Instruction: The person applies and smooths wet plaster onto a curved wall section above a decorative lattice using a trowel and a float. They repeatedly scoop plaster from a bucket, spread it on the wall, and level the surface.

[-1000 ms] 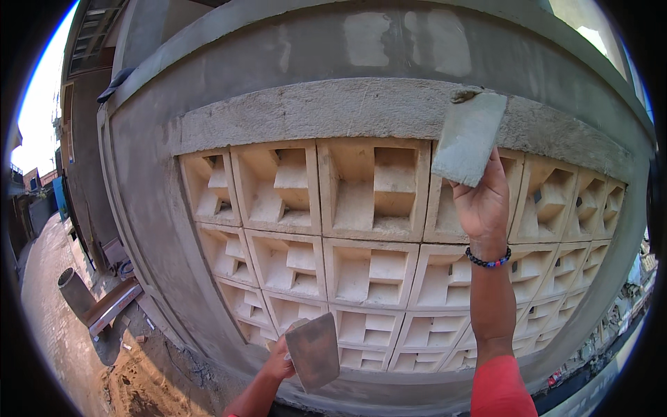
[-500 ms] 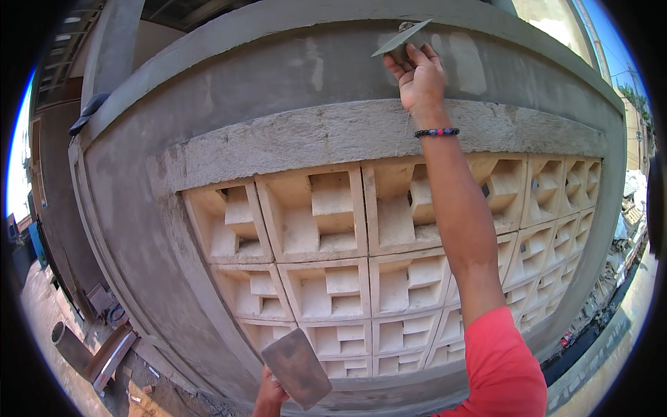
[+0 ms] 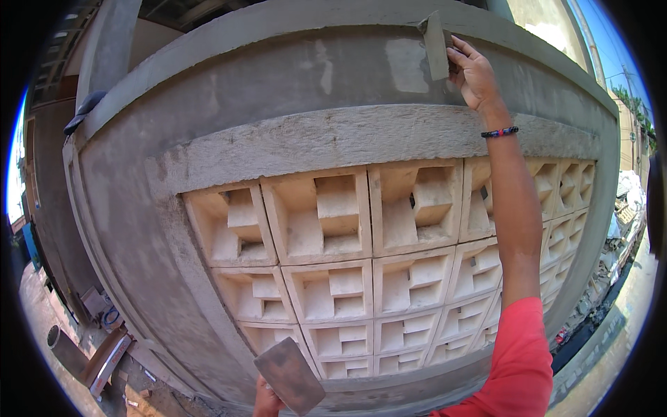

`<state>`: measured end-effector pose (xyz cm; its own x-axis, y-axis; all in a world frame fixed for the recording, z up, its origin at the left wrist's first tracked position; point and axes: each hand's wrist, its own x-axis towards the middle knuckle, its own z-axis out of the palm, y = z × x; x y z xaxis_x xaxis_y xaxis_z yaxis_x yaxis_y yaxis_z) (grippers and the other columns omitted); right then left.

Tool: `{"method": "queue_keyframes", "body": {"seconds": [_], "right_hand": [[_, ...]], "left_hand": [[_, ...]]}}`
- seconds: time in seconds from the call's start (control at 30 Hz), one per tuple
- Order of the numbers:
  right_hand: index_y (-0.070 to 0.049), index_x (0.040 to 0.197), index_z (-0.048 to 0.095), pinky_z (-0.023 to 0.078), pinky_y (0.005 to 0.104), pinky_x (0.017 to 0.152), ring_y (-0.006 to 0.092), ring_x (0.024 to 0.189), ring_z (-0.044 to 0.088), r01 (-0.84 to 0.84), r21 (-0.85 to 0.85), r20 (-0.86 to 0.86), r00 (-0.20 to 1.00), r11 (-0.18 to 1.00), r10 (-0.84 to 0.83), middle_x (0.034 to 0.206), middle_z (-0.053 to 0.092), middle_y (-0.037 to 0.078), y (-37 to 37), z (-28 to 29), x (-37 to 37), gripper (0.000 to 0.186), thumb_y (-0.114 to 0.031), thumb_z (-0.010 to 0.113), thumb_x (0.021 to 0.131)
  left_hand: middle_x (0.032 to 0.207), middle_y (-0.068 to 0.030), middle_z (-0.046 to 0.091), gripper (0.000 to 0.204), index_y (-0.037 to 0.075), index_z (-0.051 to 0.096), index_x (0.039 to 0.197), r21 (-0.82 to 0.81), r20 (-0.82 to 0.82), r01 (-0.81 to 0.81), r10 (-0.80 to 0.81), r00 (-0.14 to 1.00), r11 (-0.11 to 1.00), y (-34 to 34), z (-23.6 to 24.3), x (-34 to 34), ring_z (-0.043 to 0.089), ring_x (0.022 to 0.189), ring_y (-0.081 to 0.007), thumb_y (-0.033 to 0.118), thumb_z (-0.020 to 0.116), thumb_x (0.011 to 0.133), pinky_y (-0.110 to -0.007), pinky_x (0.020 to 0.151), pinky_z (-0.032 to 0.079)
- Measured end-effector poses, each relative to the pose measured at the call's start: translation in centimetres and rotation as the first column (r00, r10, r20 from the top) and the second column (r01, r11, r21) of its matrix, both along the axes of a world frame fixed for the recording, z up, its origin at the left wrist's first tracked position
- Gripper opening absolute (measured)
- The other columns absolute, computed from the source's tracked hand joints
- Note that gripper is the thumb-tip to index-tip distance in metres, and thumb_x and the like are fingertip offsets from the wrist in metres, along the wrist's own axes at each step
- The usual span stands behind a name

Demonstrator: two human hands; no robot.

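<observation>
Up at the wall's top band, my right hand (image 3: 476, 78) grips a plastering trowel (image 3: 435, 47). Its thin grey blade is tilted near upright, close under the ledge; whether it touches the wall is hard to tell. Wet-looking plaster (image 3: 406, 64) shows as pale patches left of the blade. Low in the view, my left hand (image 3: 267, 399) is closed on a rectangular plastering float (image 3: 290, 377), its flat, smeared face turned up and its grip hidden beneath. The float is in front of the lower breeze blocks (image 3: 337, 292).
A rough concrete band (image 3: 306, 142) runs above the blocks. The projecting ledge (image 3: 278, 22) crosses the top, with a dark cap-like thing (image 3: 86, 111) on its left end. Lower left lie a pipe (image 3: 66, 344) and debris; rubble (image 3: 625, 208) lines the right side.
My right hand has moved right along the upper wall, and the trowel blade has turned from a slant to nearly upright. The left hand with the float has shifted slightly left and down.
</observation>
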<state>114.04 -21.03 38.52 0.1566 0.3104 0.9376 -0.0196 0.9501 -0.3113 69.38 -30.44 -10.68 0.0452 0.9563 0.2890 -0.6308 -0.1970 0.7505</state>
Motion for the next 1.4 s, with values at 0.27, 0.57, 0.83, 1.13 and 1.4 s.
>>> {"method": "queue_keyframes", "body": {"seconds": [0.27, 0.57, 0.83, 1.13, 1.4], "right_hand": [[0.001, 0.122, 0.037, 0.055, 0.0426, 0.078, 0.0265, 0.093, 0.059, -0.361, 0.058, -0.143, 0.920, 0.931, 0.366, 0.105, 0.054, 0.015, 2.1, -1.0, -4.5, 0.037, -0.002, 0.047, 0.087], [-0.004, 0.122, 0.031, 0.057, 0.0454, 0.072, 0.0302, 0.092, 0.056, -0.389, 0.245, -0.477, 0.749, 0.888, 0.460, 0.110, 0.046, 0.019, 3.5, 1.0, -10.7, 0.040, 0.002, 0.045, 0.086], [-0.009, 0.120, 0.031, 0.058, 0.0438, 0.068, 0.0298, 0.096, 0.052, -0.303, 0.317, -0.617, 0.653, 0.899, 0.438, 0.118, 0.040, 0.019, 4.7, 3.0, -17.7, 0.039, 0.003, 0.047, 0.086], [-0.007, 0.123, 0.031, 0.057, 0.0431, 0.067, 0.0270, 0.084, 0.059, -0.336, 0.267, -0.364, 0.833, 0.903, 0.417, 0.104, 0.051, 0.016, 4.9, -1.5, -17.7, 0.041, 0.000, 0.049, 0.087], [-0.007, 0.122, 0.030, 0.058, 0.0388, 0.063, 0.0254, 0.087, 0.057, -0.251, 0.340, -0.562, 0.718, 0.906, 0.410, 0.110, 0.047, 0.018, 4.5, 1.2, -10.6, 0.040, 0.002, 0.047, 0.087]], "left_hand": [[0.104, -0.0124, 0.059, 0.028, -0.002, 0.050, 0.114, 0.024, 0.068, 0.229, -0.230, 0.971, 0.973, 0.6, -0.1, 2.0, 0.061, 0.090, -0.0232, 0.001, 0.051, 0.086, -0.036, 0.075, 0.054], [0.103, -0.0115, 0.060, 0.029, 0.000, 0.050, 0.114, -0.015, 0.045, 0.093, -0.093, 0.995, 0.996, -0.5, 0.7, 0.7, 0.061, 0.089, -0.0237, 0.009, 0.053, 0.087, -0.037, 0.074, 0.054], [0.099, -0.0130, 0.060, 0.030, -0.002, 0.050, 0.112, -0.012, -0.073, -0.180, 0.178, 0.981, 0.984, -1.5, -0.6, -2.2, 0.062, 0.083, -0.0242, 0.016, 0.048, 0.088, -0.037, 0.069, 0.054], [0.102, -0.0126, 0.060, 0.032, -0.002, 0.050, 0.114, -0.042, -0.054, -0.095, 0.092, 0.994, 0.995, -1.0, -1.9, -2.9, 0.062, 0.087, -0.0246, 0.016, 0.052, 0.087, -0.037, 0.072, 0.053], [0.110, -0.0137, 0.060, 0.034, 0.000, 0.056, 0.113, 0.115, -0.593, -0.250, 0.268, 0.759, 0.961, -3.0, -0.8, -2.3, 0.056, 0.101, -0.0282, 0.018, 0.054, 0.084, -0.040, 0.087, 0.044]]}}
